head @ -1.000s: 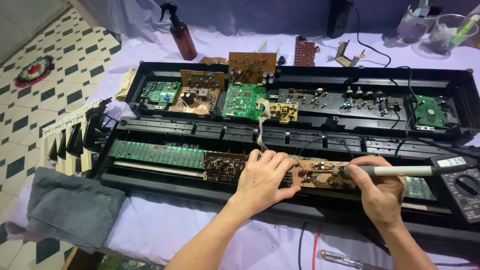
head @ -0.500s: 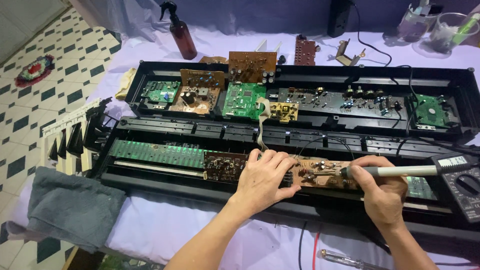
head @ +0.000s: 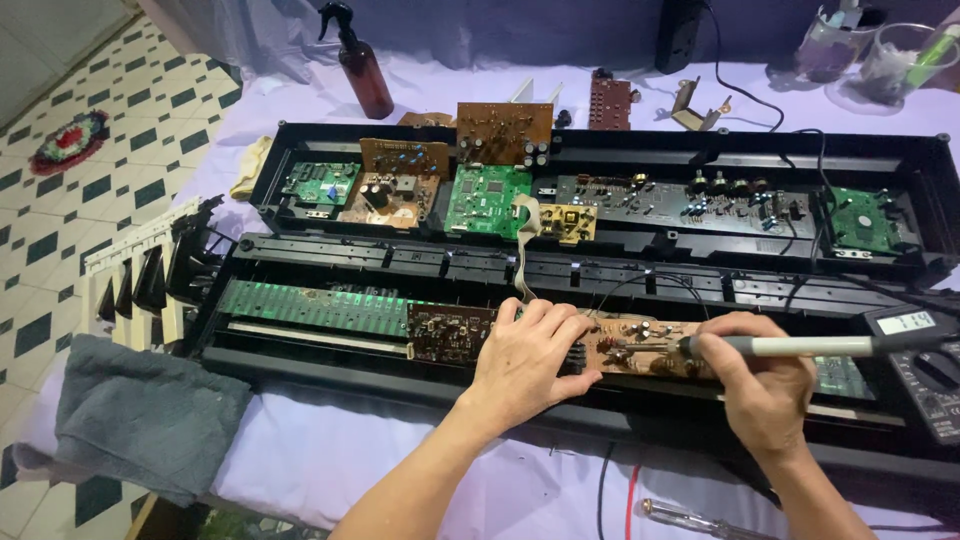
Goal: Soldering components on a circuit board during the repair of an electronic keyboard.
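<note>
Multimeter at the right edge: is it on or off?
On. The multimeter shows dark digits on its pale display, just beyond the soldering iron that the right hand holds over the brown circuit board.

Worktop [head: 330, 470] under lilac cloth. Directly on it: long black opened keyboard case [head: 300, 365] under the fingers [head: 545, 325]; grey towel [head: 140, 415] far left of them; amber spray bottle [head: 362, 75] far beyond, upper left; screwdriver [head: 700, 520] below the right-hand fingers; multimeter [head: 925, 365] just right of them; clear cups [head: 870, 50] far back right.
</note>
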